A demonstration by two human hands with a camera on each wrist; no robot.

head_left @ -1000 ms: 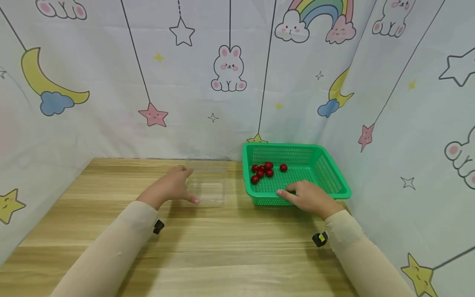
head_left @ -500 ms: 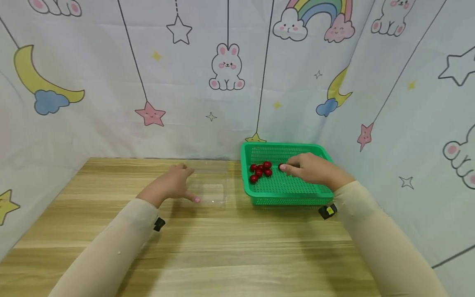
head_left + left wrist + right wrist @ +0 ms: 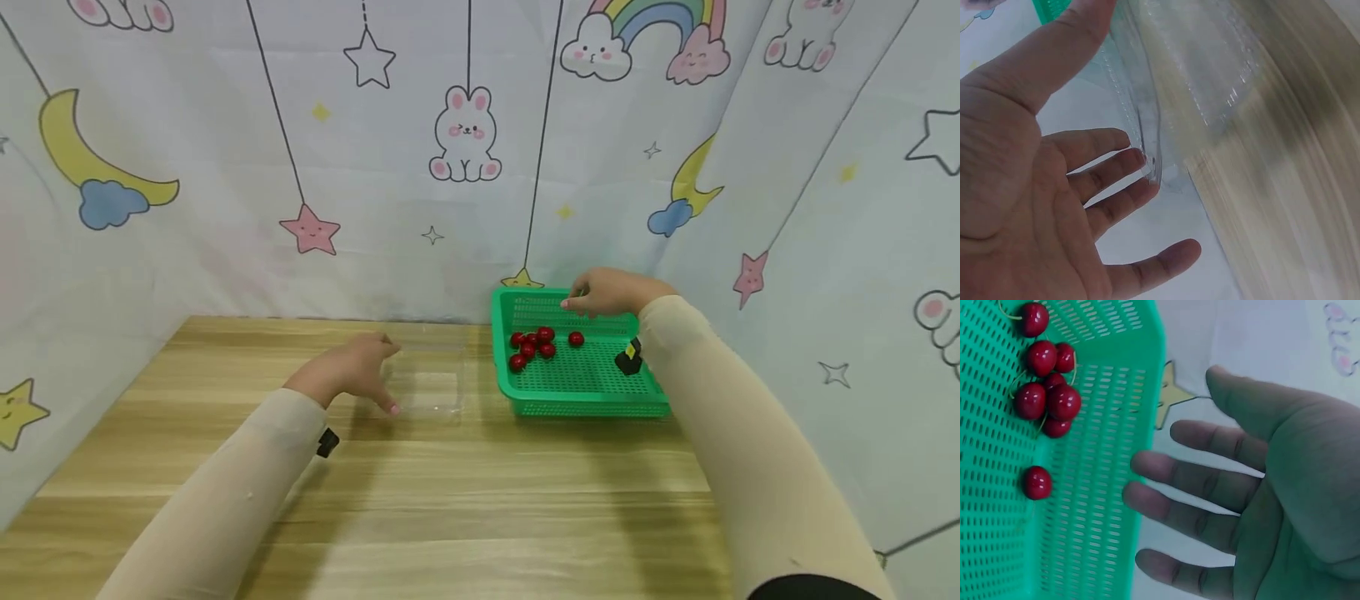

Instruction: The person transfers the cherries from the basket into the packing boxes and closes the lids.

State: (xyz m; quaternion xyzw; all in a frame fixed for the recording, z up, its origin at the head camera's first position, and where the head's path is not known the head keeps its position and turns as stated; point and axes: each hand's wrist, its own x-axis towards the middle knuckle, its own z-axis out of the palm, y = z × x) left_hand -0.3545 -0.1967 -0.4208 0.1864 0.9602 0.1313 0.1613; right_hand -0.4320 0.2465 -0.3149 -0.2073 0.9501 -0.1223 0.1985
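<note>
My left hand (image 3: 348, 369) is at the left side of a clear plastic box (image 3: 435, 385) on the table. In the left wrist view, the fingertips of its loosely spread fingers touch the box's edge (image 3: 1141, 94). Over the back rim of a green plastic basket (image 3: 585, 406) is my right hand (image 3: 611, 292). The right wrist view shows its fingers (image 3: 1191, 475) extended and apart, with nothing held. Several red cherries (image 3: 528, 350) with stems lie clustered at the basket's left. A single cherry (image 3: 576, 339) lies apart from them, below my right hand.
Both containers stand on a wood-grain table (image 3: 450, 508), the box left of the basket. Close behind the table's far edge hangs a white printed curtain (image 3: 382, 275), which continues along the right side.
My right hand has gone from the basket's front rim, across the lone cherry, to above the back rim. The cherries lie as before. My left hand has stayed by the clear box.
</note>
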